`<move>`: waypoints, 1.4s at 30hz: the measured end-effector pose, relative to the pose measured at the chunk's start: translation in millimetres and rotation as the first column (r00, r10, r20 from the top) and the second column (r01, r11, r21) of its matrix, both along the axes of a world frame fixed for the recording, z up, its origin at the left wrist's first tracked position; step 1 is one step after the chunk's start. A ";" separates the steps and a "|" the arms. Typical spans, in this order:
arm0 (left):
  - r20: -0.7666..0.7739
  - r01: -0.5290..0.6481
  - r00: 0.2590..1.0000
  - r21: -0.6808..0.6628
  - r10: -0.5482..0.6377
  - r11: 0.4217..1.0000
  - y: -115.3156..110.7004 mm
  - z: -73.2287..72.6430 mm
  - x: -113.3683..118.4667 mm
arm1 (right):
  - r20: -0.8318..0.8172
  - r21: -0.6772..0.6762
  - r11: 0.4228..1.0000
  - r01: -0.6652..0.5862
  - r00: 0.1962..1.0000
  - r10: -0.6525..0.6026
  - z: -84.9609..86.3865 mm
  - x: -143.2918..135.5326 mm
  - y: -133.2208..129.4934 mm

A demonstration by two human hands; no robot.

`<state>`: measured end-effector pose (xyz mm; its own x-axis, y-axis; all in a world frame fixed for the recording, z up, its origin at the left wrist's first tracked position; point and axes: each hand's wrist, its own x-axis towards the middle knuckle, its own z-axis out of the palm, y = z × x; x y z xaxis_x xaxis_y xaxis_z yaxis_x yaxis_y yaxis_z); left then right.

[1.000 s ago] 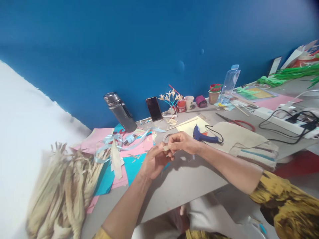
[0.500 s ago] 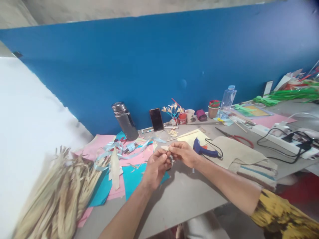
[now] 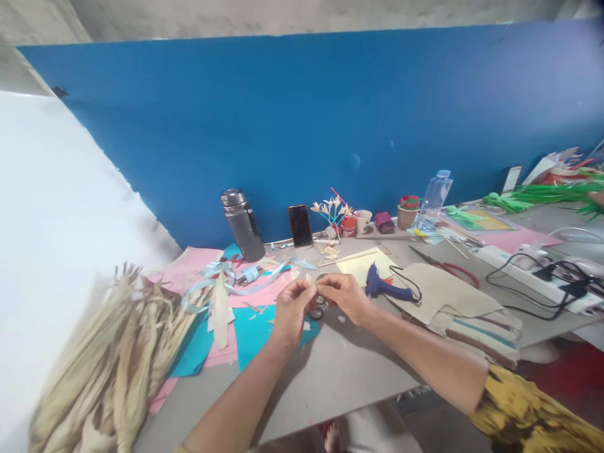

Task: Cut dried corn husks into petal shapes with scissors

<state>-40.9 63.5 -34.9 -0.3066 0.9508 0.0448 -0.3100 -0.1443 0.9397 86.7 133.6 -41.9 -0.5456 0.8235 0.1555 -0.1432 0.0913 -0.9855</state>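
Observation:
My left hand (image 3: 291, 309) and my right hand (image 3: 348, 297) meet over the table, both closed in a pinch. Between their fingertips is a small pale piece of corn husk (image 3: 310, 279), its tip poking up above the thumbs. Dark loops like scissor handles (image 3: 319, 308) show just under the fingers; whether they touch my hand I cannot tell. A blue glue gun (image 3: 387, 287) lies to the right of my right hand. Blue paper (image 3: 255, 330) with husk scraps lies by my left hand, and a flat husk strip (image 3: 219, 311) is farther left.
A heap of dried corn husks (image 3: 123, 365) fills the left side. At the back stand a thermos (image 3: 244, 226), a phone (image 3: 301, 226), husk flowers (image 3: 331, 209), a paper cup (image 3: 363, 221) and a plastic bottle (image 3: 434, 200). Red-handled scissors (image 3: 455, 272) and a power strip (image 3: 533, 274) lie right.
My fingers have shifted on the husk piece, which now points more upright. The dark loops below them show more clearly. The whole view has swung slightly left.

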 end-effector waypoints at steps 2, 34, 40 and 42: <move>-0.056 -0.016 0.998 0.000 0.016 1.000 -0.4 1.1 -0.3 | 0.018 0.000 1.000 -0.013 1.000 0.013 1.6 1.6 0.1; -0.116 -0.064 0.992 -0.055 0.058 0.996 23.2 30.6 -27.0 | 0.204 0.367 0.926 -0.088 0.979 0.012 -0.2 -0.4 -7.4; 0.060 0.052 0.997 -0.128 -0.045 0.990 58.6 47.2 -21.1 | 0.320 0.703 0.666 -0.250 0.947 0.018 -8.6 -0.7 -11.3; 0.091 0.079 0.994 -0.154 -0.065 0.985 75.7 41.7 -18.1 | 0.357 0.778 0.556 -0.293 0.934 -0.007 -11.3 -0.6 -9.1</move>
<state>-59.0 139.2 6.8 -0.2332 0.9637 -0.1299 -0.3943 0.0284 0.9186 86.1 124.5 -53.2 -0.7830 0.3323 0.5258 0.0406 0.8708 -0.4899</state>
